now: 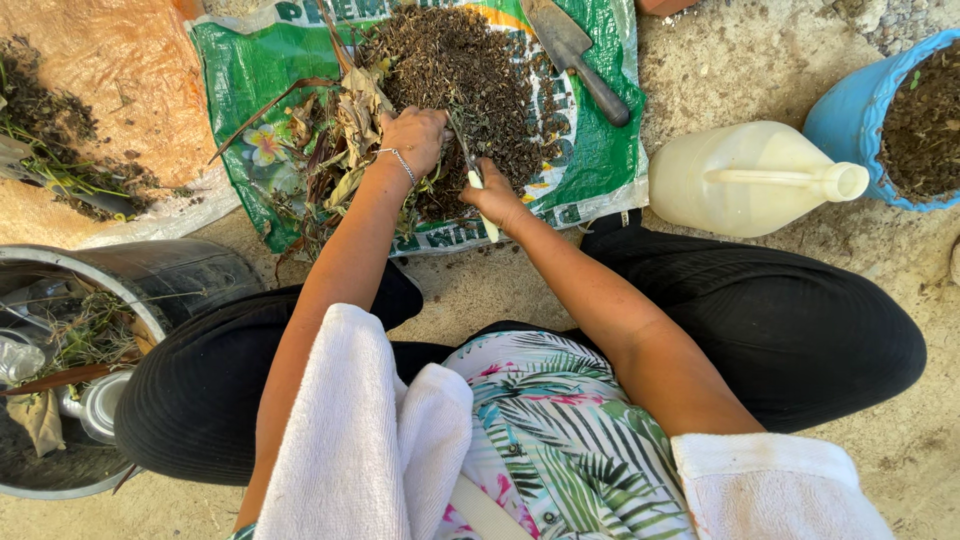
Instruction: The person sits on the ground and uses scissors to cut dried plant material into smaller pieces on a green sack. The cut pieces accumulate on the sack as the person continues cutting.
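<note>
Left hand (415, 135) clenches dry leaves (350, 130) on the green sack (600, 160); right hand (492, 195) grips scissors (478, 185) at its 3 o'clock. Best practice, judged: cut short, fingers clear of blades; trowel (575, 55) at 1 o'clock.

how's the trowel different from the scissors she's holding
The trowel lies loose on the green sack, untouched; the scissors are gripped in the right hand. The trowel has a broad grey blade and dark handle; the scissors show thin blades and pale handles. Both sit beside the heap of dry plant bits.
</note>
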